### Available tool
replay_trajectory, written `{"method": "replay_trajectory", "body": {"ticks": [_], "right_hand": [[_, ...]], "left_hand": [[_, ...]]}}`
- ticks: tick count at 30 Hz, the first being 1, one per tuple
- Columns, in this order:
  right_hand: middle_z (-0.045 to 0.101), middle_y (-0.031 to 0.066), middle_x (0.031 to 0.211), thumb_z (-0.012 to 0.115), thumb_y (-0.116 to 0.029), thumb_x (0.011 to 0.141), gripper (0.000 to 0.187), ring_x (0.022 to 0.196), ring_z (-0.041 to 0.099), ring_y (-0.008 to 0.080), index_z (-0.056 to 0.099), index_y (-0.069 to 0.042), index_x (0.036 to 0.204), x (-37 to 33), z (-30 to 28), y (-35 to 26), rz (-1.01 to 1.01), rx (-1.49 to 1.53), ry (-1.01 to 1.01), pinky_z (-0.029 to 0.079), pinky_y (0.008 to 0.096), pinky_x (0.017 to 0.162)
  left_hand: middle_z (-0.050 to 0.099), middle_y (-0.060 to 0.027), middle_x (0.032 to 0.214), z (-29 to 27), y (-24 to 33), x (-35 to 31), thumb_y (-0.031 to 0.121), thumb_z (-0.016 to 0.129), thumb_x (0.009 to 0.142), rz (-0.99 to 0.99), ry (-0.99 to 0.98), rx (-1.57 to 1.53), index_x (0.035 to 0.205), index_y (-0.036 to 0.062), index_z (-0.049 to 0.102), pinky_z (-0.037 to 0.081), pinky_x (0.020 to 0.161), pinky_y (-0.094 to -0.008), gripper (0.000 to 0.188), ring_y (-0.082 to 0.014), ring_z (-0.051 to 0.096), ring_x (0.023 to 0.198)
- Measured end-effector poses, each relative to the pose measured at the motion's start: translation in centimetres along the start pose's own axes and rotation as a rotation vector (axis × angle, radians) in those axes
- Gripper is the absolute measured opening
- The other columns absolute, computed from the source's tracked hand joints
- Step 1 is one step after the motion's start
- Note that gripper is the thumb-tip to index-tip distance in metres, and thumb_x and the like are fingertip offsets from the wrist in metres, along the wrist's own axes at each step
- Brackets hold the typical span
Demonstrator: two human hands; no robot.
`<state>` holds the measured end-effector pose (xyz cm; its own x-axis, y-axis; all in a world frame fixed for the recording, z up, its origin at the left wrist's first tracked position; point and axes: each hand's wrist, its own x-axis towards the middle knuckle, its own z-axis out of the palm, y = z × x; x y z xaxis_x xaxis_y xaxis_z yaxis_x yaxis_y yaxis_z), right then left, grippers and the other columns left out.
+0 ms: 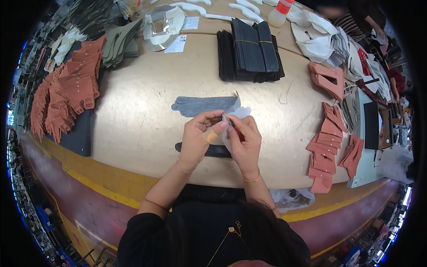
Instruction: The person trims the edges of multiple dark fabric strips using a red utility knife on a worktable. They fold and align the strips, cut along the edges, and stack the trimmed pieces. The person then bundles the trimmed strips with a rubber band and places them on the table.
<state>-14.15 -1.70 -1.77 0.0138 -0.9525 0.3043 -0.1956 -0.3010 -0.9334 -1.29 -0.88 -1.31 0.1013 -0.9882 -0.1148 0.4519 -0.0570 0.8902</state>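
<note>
My left hand (195,139) and my right hand (244,144) meet over the middle of the table, their fingertips pinched together. Between them is a thin, pale grey sheet-like piece (240,112), whose rounded end sticks out past my right fingers. Just beyond lies a flat dark grey strip with rounded ends (200,106), its right end curling up close to my fingertips. Partly hidden under my wrists is a black strip (218,151). Something pale and orange shows at my left thumb; I cannot make out what it is.
A banded stack of black pieces (253,51) sits beyond my hands. Reddish-brown cut pieces are heaped at left (75,84) and right (324,149). White curved pieces (311,33), a bottle with a red top (279,14) and a black box (378,124) stand around.
</note>
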Motion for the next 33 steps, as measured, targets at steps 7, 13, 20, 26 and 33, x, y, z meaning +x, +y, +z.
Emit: {"method": "replay_trajectory", "body": {"ticks": [7, 13, 20, 26, 33], "right_hand": [[0.050, -0.0023, 0.079, 0.058, 0.000, 0.089, 0.024, 0.064, 0.054, 0.0071, 0.060, 0.002, 0.113, -0.1, -2.8, 0.2, 0.417, 0.626, -0.083, 0.042, 0.0190, 0.051], [0.059, 0.0021, 0.083, 0.058, -0.002, 0.089, 0.035, 0.060, 0.052, 0.0081, 0.053, -0.004, 0.124, -1.1, -10.6, 3.3, 0.441, 0.849, 0.236, 0.045, 0.0207, 0.047], [0.058, 0.0025, 0.086, 0.053, -0.004, 0.094, 0.036, 0.066, 0.051, 0.0069, 0.048, -0.005, 0.130, -4.0, -18.9, 5.8, 0.317, 0.679, 0.406, 0.045, 0.0198, 0.051], [0.058, 0.0020, 0.089, 0.053, -0.004, 0.095, 0.034, 0.069, 0.051, 0.0069, 0.049, -0.003, 0.129, -4.2, -19.2, 5.8, 0.274, 0.639, 0.395, 0.044, 0.0202, 0.052], [0.057, 0.0021, 0.082, 0.056, -0.003, 0.093, 0.029, 0.066, 0.052, 0.0076, 0.052, -0.002, 0.122, -2.7, -16.1, 4.6, 0.288, 0.584, 0.409, 0.043, 0.0210, 0.052]], "left_hand": [[0.067, -0.0097, 0.091, -1.6, 1.4, 0.6, 0.007, 0.064, 0.089, -0.145, -0.091, -0.098, 0.103, -0.0043, 0.064, 0.049, 0.081, -0.0255, 0.017, -0.0154, 0.065, 0.083], [0.066, -0.0093, 0.081, -4.9, 3.4, -1.6, 0.007, 0.059, 0.092, -0.206, -0.026, 0.191, 0.102, -0.0040, 0.061, 0.051, 0.069, -0.0255, 0.016, -0.0139, 0.064, 0.071], [0.064, -0.0070, 0.073, -9.4, 3.1, -4.3, 0.008, 0.059, 0.092, -0.385, 0.060, 0.437, 0.099, -0.0031, 0.060, 0.047, 0.058, -0.0230, 0.013, -0.0114, 0.058, 0.061], [0.061, -0.0067, 0.070, -9.6, 3.1, -4.6, 0.014, 0.064, 0.089, -0.283, 0.051, 0.900, 0.101, -0.0013, 0.061, 0.045, 0.057, -0.0262, 0.020, -0.0096, 0.055, 0.058], [0.059, -0.0128, 0.098, -9.9, 1.8, 0.8, 0.014, 0.070, 0.081, 0.184, 0.045, 1.208, 0.109, 0.0018, 0.062, 0.048, 0.076, -0.0341, 0.031, -0.0247, 0.058, 0.086]]}}
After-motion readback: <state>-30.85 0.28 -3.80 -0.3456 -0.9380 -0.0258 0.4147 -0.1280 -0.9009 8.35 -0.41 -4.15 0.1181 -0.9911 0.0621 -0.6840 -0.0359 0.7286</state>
